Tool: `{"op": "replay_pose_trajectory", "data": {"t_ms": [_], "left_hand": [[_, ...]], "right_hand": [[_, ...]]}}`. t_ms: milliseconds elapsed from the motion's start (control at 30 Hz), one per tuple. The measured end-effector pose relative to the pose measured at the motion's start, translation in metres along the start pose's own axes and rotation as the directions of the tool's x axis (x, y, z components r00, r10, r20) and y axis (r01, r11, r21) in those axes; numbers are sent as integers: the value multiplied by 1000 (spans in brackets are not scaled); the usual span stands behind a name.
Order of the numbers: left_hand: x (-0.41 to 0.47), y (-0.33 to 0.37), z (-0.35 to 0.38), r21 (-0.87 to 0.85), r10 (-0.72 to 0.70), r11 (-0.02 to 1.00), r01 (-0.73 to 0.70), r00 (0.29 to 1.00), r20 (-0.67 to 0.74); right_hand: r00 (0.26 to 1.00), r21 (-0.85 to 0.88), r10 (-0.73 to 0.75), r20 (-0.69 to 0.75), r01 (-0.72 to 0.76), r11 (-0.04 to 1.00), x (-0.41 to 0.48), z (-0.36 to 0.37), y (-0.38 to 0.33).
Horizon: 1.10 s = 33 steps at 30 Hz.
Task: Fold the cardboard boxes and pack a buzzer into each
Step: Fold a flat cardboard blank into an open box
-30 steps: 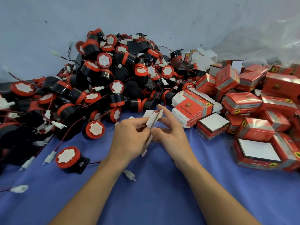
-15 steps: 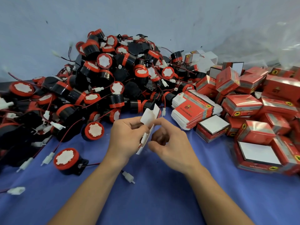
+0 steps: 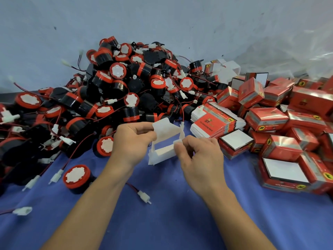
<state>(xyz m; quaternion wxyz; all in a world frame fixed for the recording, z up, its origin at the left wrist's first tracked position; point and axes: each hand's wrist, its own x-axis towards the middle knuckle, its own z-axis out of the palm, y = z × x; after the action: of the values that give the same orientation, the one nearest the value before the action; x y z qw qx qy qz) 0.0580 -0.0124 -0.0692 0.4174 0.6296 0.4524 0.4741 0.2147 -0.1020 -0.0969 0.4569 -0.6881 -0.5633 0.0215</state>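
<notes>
cardboard box (image 3: 164, 132): half-opened white sleeve, held just in front of buzzer heap (image 3: 117, 91), long axis left to right. left hand (image 3: 132, 143) pinches its left flap, right hand (image 3: 200, 157) its right edge; heap nearer left hand.

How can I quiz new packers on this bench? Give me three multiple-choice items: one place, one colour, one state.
1. Where is the stack of flat cartons? A. behind the buzzers B. under the left forearm C. right of the held carton
2. The cloth is: A. blue B. green C. yellow
3. The held carton is: A. sealed B. opened out, flaps loose C. flat
Key: C, it lies to that carton's right; A, its fabric is plainly blue; B, left hand and right hand pinch its spread white walls.
</notes>
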Motion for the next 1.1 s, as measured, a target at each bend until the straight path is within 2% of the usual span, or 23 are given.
{"op": "replay_pose_trajectory", "data": {"t_ms": [67, 167, 267, 333, 500, 600, 700, 767, 867, 933, 1000, 1100], "left_hand": [[-3, -4, 6, 28, -24, 999, 24, 1000, -13], [-9, -7, 12, 110, -23, 994, 24, 1000, -13], [-15, -2, 15, -78, -112, 989, 129, 974, 196], [-13, -3, 15, -53, -114, 990, 133, 956, 272], [-5, -5, 5, 131, -92, 988, 80, 992, 87], [0, -5, -1, 152, -80, 985, 78, 997, 6], [-3, -12, 7, 179, -44, 982, 62, 993, -106], [-7, -18, 14, 251, 10, 968, 29, 988, -153], [-11, -22, 14, 301, 118, 951, -74, 984, -130], [-13, -21, 13, 297, 147, 949, -106, 982, -121], [-13, -20, 12, 299, 156, 947, -114, 980, -120], [-9, -24, 11, 332, 160, 936, -112, 980, -120]], "right_hand": [[999, -36, 42, -22, -42, 998, -1, 7, -3], [999, 48, 45, 19, -46, 998, 0, 15, -4], [996, 109, 60, 64, -67, 992, 0, 17, -3], [999, 99, 31, 44, -35, 994, 0, 16, -1], [1000, 91, -5, 22, 3, 996, -1, 7, 2], [996, -86, 71, -61, -76, 993, 0, 5, -4], [985, -132, 148, -94, -159, 978, 0, 6, -6], [979, -28, 174, -109, -178, 984, -2, 8, -4], [982, 262, 144, -123, -108, 959, -6, 9, -5], [982, 320, 137, -127, -90, 943, -5, 9, -5], [976, 330, 216, -37, -192, 924, -1, 10, -2], [944, 316, 245, 219, -307, 898, 2, 11, 7]]}}
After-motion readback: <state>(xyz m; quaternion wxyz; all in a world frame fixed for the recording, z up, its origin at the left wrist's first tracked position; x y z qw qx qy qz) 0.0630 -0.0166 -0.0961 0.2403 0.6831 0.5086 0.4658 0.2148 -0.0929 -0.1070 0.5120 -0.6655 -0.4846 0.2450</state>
